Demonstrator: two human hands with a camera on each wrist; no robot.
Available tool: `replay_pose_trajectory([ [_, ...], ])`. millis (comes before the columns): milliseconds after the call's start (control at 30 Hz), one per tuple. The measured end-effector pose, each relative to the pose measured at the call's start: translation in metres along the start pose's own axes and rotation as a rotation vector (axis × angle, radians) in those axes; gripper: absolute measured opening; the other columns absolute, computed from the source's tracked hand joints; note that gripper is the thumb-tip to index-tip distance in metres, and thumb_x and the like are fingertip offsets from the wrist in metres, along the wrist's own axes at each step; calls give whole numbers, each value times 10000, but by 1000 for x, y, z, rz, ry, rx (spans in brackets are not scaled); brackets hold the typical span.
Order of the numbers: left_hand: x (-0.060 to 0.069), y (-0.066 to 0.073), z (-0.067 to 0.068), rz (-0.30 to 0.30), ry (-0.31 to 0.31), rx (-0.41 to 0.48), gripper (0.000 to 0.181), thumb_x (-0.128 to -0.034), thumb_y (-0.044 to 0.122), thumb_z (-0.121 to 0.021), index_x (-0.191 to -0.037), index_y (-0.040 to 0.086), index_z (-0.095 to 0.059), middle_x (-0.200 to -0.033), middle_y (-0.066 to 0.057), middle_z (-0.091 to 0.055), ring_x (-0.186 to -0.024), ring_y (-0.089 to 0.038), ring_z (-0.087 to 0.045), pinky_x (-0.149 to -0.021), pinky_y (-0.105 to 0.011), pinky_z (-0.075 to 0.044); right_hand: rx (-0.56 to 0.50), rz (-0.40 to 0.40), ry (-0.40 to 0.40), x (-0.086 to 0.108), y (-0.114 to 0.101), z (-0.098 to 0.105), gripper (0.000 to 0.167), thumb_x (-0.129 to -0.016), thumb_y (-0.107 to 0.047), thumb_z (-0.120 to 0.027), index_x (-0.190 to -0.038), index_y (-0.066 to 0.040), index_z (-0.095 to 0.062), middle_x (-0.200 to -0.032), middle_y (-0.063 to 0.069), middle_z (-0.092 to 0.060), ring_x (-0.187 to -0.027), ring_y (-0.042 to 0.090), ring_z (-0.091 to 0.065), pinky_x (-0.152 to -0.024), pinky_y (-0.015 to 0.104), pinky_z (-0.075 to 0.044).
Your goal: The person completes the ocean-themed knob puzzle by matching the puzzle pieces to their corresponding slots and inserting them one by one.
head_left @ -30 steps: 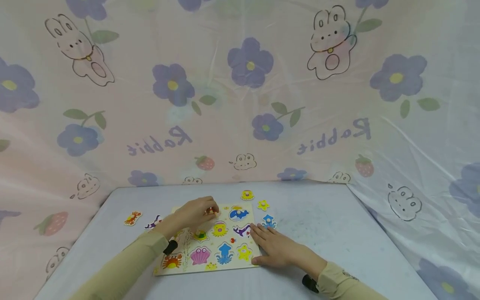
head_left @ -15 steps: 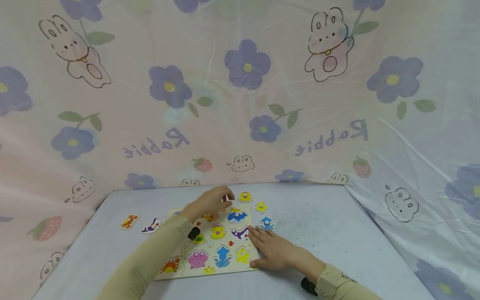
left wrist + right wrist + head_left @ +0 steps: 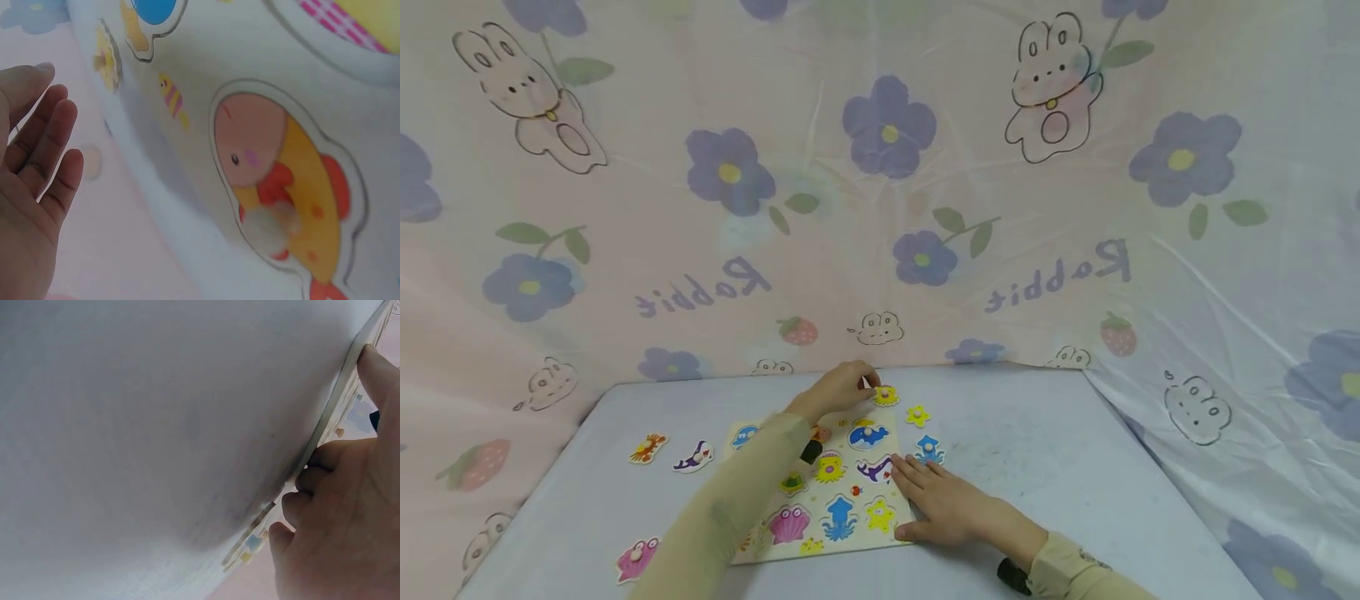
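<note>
The left hand (image 3: 842,390) is at the far edge of the puzzle board (image 3: 820,546), fingertips beside the yellow octopus piece (image 3: 886,396); whether they touch it I cannot tell. In the left wrist view that hand (image 3: 37,150) has loosely bent fingers and nothing between them, with the yellow piece (image 3: 107,59) a little apart. The right hand (image 3: 943,500) lies with spread fingers on the board's right edge, as the right wrist view also shows (image 3: 344,494). Set in the board are a blue whale (image 3: 868,436) and a fish piece with a knob (image 3: 306,212).
Right of the board lie a yellow star piece (image 3: 917,416) and a blue squid piece (image 3: 928,450). To its left are a crab piece (image 3: 647,448), a purple-and-white piece (image 3: 694,457) and a pink shell piece (image 3: 637,558). A patterned curtain (image 3: 820,250) hangs behind the table.
The left hand has moved away from the fish spot on the board, right and farther back to the yellow octopus piece. The right hand stays on the board's edge. The view has shifted slightly.
</note>
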State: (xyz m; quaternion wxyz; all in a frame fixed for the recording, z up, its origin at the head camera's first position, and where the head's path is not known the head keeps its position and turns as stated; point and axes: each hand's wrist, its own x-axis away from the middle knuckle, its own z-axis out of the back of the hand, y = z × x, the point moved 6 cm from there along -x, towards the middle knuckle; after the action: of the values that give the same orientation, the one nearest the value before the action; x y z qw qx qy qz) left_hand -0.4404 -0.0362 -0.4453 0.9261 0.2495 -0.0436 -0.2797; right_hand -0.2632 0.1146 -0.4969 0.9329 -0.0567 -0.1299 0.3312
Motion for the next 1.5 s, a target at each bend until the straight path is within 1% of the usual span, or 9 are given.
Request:
replay_pose_trajectory([
  [200, -9, -1, -11, 30, -23, 24, 118, -1005, 134, -708, -1106, 79, -732, -1017, -4, -671, -903, -153, -607, -877, -345, -538, -2, 14, 9, 1, -1, -1, 929, -987, -713, -476, -1639, -80, -284, -1729, 74, -173, -1585, 301, -176, -1251, 529, -206],
  [367, -19, -7, -23, 74, -43, 36, 113, -1019, 217, -698, -1091, 138, -732, -984, 38, -650, -881, -139, -608, -840, -314, -530, 16, 14, 4, 1, -1, -2, 930, -989, -721, -460, -1641, -84, -277, -1731, 69, -164, -1587, 294, -169, -1253, 524, -206],
  [500, -23, -9, -28, 73, -39, 21, 98, -1021, 222, -696, -1082, 154, -731, -970, 45, -636, -872, -137, -601, -824, -294, -525, 23, 9, 0, 0, -1, -2, 930, -984, -721, -473, -1639, -87, -285, -1730, 63, -171, -1587, 288, -174, -1253, 519, -207],
  [667, -25, -7, -29, 67, -42, 7, 80, -1021, 189, -693, -1071, 142, -735, -965, 33, -630, -882, -146, -597, -845, -313, -525, 11, 7, 0, 1, -1, -1, 926, -983, -710, -490, -1637, -84, -291, -1730, 61, -172, -1586, 291, -177, -1253, 520, -208],
  [900, -29, -8, -32, 59, -46, -58, 53, -1022, 191, -690, -1045, 168, -731, -968, 43, -607, -907, -149, -569, -866, -321, -504, 8, 13, -3, 1, -2, -3, 920, -989, -708, -481, -1643, -93, -278, -1733, 55, -155, -1589, 286, -167, -1256, 515, -198],
  [1167, -24, -7, -31, 85, -55, -14, 60, -1032, 179, -674, -1061, 171, -727, -976, 36, -609, -904, -161, -588, -883, -338, -515, 7, 13, -5, 1, -4, 1, 927, -987, -702, -490, -1638, -74, -283, -1730, 76, -173, -1585, 301, -180, -1252, 526, -205],
  [1367, -24, -8, -31, 94, -41, -21, 59, -1035, 170, -668, -1063, 175, -720, -970, 37, -605, -906, -161, -586, -879, -328, -510, 17, 14, -1, 2, -6, 3, 915, -990, -681, -513, -1634, -69, -293, -1727, 80, -183, -1583, 302, -189, -1250, 525, -213],
  [1500, -24, -7, -31, 89, -31, -24, 55, -1029, 171, -679, -1063, 179, -721, -968, 38, -602, -907, -165, -584, -880, -332, -513, 17, 9, -5, 2, -5, 5, 906, -994, -663, -528, -1635, -70, -287, -1727, 84, -180, -1583, 305, -185, -1252, 527, -206],
])
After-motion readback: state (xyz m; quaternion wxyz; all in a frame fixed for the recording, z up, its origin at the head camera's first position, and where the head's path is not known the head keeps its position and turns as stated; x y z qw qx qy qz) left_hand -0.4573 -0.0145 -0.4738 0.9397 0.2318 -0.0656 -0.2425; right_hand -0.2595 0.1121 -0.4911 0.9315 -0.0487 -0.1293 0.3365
